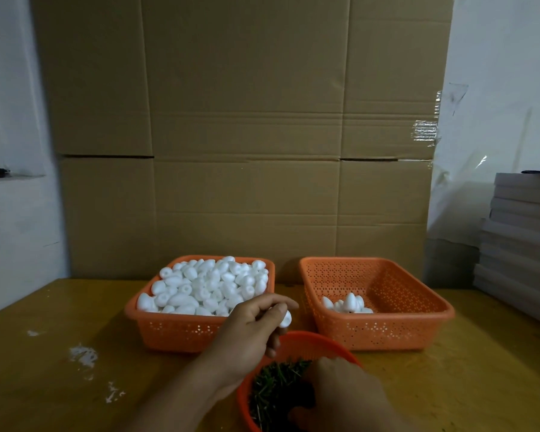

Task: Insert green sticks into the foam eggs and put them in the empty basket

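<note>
The left hand (pixel 250 332) pinches a foam egg (pixel 285 318), likely featherlight and easily dented; the right hand (pixel 346 397), at five o'clock, digs among thin green sticks (pixel 275 385), its grip unclear.

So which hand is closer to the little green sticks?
The right hand. It reaches into the round orange bowl and rests on the thin green sticks. The left hand is above the bowl's far rim, holding a white foam egg.
</note>
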Available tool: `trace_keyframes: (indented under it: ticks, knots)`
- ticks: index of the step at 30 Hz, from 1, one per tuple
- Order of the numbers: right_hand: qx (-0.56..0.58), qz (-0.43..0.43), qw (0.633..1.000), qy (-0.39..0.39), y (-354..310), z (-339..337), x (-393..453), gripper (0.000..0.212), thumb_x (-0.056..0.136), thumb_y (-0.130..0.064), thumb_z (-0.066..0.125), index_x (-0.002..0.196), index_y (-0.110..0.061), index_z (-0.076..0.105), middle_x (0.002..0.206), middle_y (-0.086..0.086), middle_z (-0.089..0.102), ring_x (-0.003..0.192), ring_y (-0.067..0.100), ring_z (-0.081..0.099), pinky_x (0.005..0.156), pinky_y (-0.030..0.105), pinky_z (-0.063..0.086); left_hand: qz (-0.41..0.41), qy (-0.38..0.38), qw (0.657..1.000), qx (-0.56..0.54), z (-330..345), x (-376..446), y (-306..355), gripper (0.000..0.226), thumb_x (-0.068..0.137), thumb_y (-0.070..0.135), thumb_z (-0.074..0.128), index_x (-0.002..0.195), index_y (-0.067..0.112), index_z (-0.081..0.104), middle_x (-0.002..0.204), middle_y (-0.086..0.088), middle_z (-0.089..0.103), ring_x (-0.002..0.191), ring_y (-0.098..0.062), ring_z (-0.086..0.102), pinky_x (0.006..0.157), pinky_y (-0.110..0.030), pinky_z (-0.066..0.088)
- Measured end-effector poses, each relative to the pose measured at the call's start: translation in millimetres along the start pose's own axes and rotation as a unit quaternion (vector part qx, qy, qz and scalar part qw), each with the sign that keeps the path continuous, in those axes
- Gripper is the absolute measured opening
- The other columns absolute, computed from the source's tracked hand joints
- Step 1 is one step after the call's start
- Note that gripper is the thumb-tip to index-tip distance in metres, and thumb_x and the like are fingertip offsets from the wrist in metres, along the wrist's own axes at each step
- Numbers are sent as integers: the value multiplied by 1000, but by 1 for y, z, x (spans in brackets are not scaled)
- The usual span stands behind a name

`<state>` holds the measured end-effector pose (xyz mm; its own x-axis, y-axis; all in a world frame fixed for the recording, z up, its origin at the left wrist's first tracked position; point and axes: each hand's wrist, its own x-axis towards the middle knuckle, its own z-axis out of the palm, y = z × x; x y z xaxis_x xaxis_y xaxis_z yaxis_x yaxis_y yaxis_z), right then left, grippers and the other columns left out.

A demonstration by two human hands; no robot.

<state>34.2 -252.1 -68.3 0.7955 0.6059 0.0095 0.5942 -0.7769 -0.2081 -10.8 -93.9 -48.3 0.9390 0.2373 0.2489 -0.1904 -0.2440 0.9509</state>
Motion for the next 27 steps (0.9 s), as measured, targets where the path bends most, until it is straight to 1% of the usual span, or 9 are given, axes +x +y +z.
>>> trace_keyframes:
  ticks: [2, 4, 6, 7, 10, 13, 18, 22, 27]
  knots:
    - [1, -3, 1000, 0, 0, 2, 3, 38, 79, -51, 71, 106, -24, 67, 112, -5, 65, 105, 16, 63, 90, 34, 54, -17, -13, 999, -31, 2, 0, 0, 27, 104, 23, 54, 95, 32, 77, 72, 5, 60, 62, -8, 53, 57, -23, 45]
    - [0, -6, 1000, 12, 0, 3, 4, 36, 80, -47, 70, 108, -24, 68, 112, -4, 66, 105, 17, 64, 90, 33, 55, -31, -21, 997, -72, 3, 0, 0, 17, 98, 28, 62, 94, 21, 76, 69, 3, 55, 57, -9, 47, 52, -23, 40]
    - [-3, -7, 1000, 18, 0, 4, 4, 31, 82, -43, 69, 105, -23, 69, 110, -3, 68, 103, 17, 66, 87, 31, 55, -48, -38, 991, -119, 3, 0, 0, 30, 84, 37, 73, 90, 7, 70, 65, 2, 49, 52, -10, 40, 50, -24, 37]
    - [-5, -8, 1000, 20, 1, 4, 4, 27, 83, -40, 68, 104, -23, 69, 109, -2, 68, 102, 18, 66, 85, 30, 54, -57, -46, 987, -144, 2, 0, 1, 36, 78, 39, 77, 87, 6, 66, 62, 1, 45, 50, -10, 37, 50, -24, 36]
    - [-21, -13, 999, 33, 1, 3, 3, 20, 87, -32, 64, 103, -20, 67, 110, 0, 68, 102, 20, 66, 81, 29, 51, -76, -60, 974, -203, 3, -1, 5, 32, 76, 38, 80, 73, 15, 58, 61, 0, 30, 47, -9, 29, 48, -25, 35]
    - [-28, -16, 999, 44, 0, 4, 2, 20, 89, -30, 62, 105, -19, 66, 111, 2, 68, 104, 22, 66, 82, 30, 51, -83, -62, 970, -221, 3, -3, 8, 38, 77, 45, 78, 64, 21, 52, 60, -1, 22, 46, -9, 26, 46, -24, 33]
    - [-11, -21, 998, 60, 3, 1, -1, 26, 87, -38, 66, 107, -21, 70, 108, 0, 69, 101, 21, 67, 82, 30, 52, -92, -75, 968, -220, 3, -5, 15, 56, 75, 66, 74, 63, 19, 45, 56, -4, 20, 46, -12, 23, 47, -26, 32]
    - [18, -33, 996, 81, 3, -2, -5, 30, 85, -45, 67, 106, -24, 71, 102, -3, 70, 97, 19, 66, 84, 31, 54, -100, -85, 961, -244, 0, -5, 17, 55, 86, 59, 64, 59, 15, 44, 48, -1, 22, 44, -13, 23, 45, -27, 32]
    - [43, -63, 992, 104, 0, -4, -10, 24, 90, -42, 62, 99, -23, 71, 96, -3, 70, 91, 19, 65, 81, 32, 53, -108, -85, 957, -255, -1, -4, 17, 51, 87, 54, 61, 59, 15, 43, 46, 0, 21, 44, -13, 23, 45, -28, 31]
